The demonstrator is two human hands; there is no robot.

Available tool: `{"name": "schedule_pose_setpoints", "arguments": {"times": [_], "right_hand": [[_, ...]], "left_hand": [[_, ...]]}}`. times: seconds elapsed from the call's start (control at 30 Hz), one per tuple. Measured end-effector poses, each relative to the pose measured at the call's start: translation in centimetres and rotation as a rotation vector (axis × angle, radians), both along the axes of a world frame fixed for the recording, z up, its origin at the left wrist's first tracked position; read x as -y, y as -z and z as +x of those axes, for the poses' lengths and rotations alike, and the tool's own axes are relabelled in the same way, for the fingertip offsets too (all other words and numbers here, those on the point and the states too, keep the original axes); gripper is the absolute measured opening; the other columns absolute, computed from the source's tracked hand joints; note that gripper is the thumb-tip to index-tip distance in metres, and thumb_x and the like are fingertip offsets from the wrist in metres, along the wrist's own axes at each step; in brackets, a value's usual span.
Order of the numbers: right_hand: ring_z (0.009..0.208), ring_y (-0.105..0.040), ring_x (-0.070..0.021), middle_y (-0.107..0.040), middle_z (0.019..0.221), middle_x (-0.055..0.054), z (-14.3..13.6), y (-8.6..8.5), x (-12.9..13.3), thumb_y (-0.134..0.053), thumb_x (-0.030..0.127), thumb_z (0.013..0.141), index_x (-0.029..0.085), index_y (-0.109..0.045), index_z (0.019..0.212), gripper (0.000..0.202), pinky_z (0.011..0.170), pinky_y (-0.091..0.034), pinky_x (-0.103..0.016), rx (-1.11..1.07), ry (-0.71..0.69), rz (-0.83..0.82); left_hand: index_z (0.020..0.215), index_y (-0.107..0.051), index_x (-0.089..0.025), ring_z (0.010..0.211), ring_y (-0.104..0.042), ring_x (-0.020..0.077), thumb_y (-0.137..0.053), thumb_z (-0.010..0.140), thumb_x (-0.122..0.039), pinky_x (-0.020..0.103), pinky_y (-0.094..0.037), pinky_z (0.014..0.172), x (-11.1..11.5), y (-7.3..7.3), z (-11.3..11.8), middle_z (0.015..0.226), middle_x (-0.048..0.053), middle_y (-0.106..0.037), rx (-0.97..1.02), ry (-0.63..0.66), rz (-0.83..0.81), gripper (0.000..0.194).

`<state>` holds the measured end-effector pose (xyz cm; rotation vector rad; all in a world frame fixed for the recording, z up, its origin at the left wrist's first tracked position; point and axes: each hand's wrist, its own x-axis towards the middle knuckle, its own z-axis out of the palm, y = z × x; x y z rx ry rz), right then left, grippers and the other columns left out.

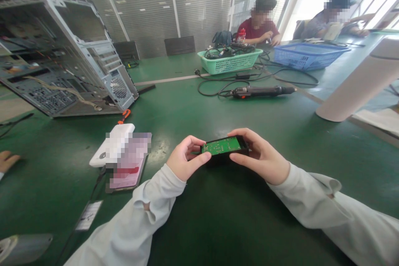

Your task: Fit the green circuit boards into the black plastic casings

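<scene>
A green circuit board [220, 146] lies inside a small black casing [225, 156], held in front of me just over the green table. At its left end, my left hand [188, 158] grips the casing, with the thumb on the near left corner of the board. My right hand [260, 156] holds the right end, thumb along the near side and fingers round the far side. The casing's underside is hidden.
An open computer case [120, 87] stands at the left, near a white power bank [114, 145] and a phone [132, 174]. Beyond are an electric screwdriver [262, 92], a green basket [230, 65] of cables and a blue basket [308, 56]. Two people sit behind; another person's hand [8, 161] shows left.
</scene>
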<state>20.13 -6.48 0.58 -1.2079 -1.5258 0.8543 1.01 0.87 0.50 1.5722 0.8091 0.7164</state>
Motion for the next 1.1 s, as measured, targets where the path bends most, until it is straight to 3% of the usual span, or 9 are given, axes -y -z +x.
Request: {"name": "schedule_pose_setpoints", "arguments": {"times": [0.3,0.7,0.8,0.9,1.0,1.1], "right_hand": [[0.082,-0.05,-0.0152,-0.047,0.1,-0.006,0.0,-0.3,0.3,-0.056,0.031,0.079,0.017,-0.041,0.115,0.042,0.07,-0.046,-0.025,-0.013,-0.099,-0.008],[0.088,-0.051,-0.0196,-0.05,0.103,-0.007,0.2,-0.8,0.7,-0.054,0.035,0.078,0.015,-0.045,0.117,0.044,0.075,-0.043,-0.028,0.17,-0.121,-0.038],[0.079,-0.052,-0.0171,-0.053,0.094,-0.005,0.0,-0.5,0.6,-0.055,0.037,0.077,0.014,-0.049,0.11,0.041,0.069,-0.044,-0.026,0.084,-0.156,-0.11],[0.073,-0.052,-0.0162,-0.054,0.089,-0.005,-0.3,-0.1,0.4,-0.055,0.041,0.075,0.013,-0.051,0.107,0.042,0.061,-0.044,-0.024,-0.014,-0.177,-0.163],[0.067,-0.051,-0.0146,-0.054,0.085,-0.005,-0.5,-0.1,0.5,-0.055,0.043,0.074,0.013,-0.048,0.11,0.047,0.053,-0.043,-0.021,-0.061,-0.196,-0.25],[0.067,-0.051,-0.0142,-0.053,0.085,-0.005,-0.5,-0.6,0.7,-0.054,0.041,0.074,0.013,-0.047,0.112,0.048,0.053,-0.043,-0.021,-0.097,-0.233,-0.345]], "left_hand": [[0.063,-0.046,-0.015,0.071,-0.054,0.0105,-0.075,0.047,-0.025,0.027,-0.04,0.071,-0.1,-1.0,0.1,0.082,0.0,-0.057,0.123,0.065,-0.259,0.035],[0.066,-0.044,-0.017,0.061,-0.051,0.0098,-0.061,0.058,-0.032,0.02,-0.038,0.052,0.2,-1.3,0.3,0.068,-0.002,-0.054,0.037,-0.02,-0.344,0.025],[0.077,-0.048,-0.018,0.052,-0.048,0.0097,-0.053,0.058,-0.027,0.021,-0.036,0.045,0.3,-1.2,0.3,0.065,-0.003,-0.051,-0.041,0.026,-0.272,0.022],[0.093,-0.055,-0.016,0.05,-0.046,0.0106,-0.041,0.06,-0.023,0.022,-0.036,0.045,0.5,-1.0,0.2,0.066,-0.001,-0.052,-0.13,0.118,-0.144,0.036],[0.092,-0.061,-0.014,0.055,-0.049,0.0131,-0.034,0.069,-0.026,0.023,-0.038,0.049,0.8,-1.0,0.0,0.067,0.002,-0.057,-0.226,0.196,0.002,0.037],[0.083,-0.064,-0.014,0.062,-0.053,0.0154,-0.035,0.077,-0.04,0.024,-0.039,0.055,1.2,-1.3,-0.1,0.067,0.003,-0.061,-0.31,0.222,0.148,0.039]]}}
